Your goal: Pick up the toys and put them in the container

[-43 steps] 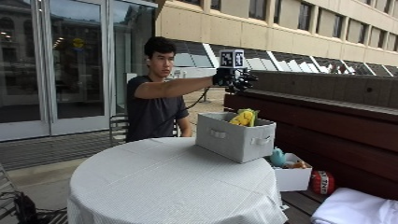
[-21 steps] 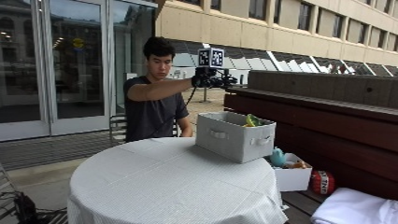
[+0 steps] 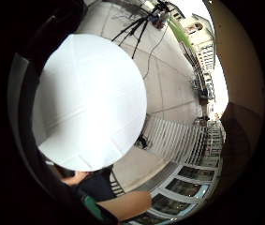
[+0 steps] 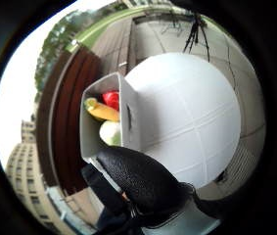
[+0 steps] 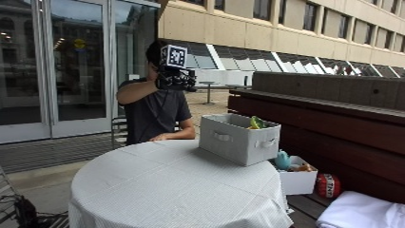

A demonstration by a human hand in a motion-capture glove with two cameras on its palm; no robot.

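My gloved right hand [image 5: 176, 80] is raised up near my face, well above the desk [image 5: 171, 190] and well apart from the container [image 5: 239, 137], and it carries nothing; from these views I cannot tell whether its fingers are straight or curled. My bare left hand [image 5: 159, 137] rests on the desk edge close to my body, so the two hands are far apart. The toys now sit inside the container: looking down from my palm I see a red toy [image 4: 111, 99], a yellow one [image 4: 102, 111] and a pale green one [image 4: 110, 132] lying together in it, and from the side a bit of green and yellow shows above the rim. The desk shows no toy on its white cloth, so I judge the task about finished. What could still go wrong, I think, is my arm catching the container as it comes down, since the box stands close to the far edge of the desk and a knock could tip it off. More toys lie in a small white box [image 5: 296, 176] below the desk on the bench [image 5: 354, 137]; I could mistake those for mine.
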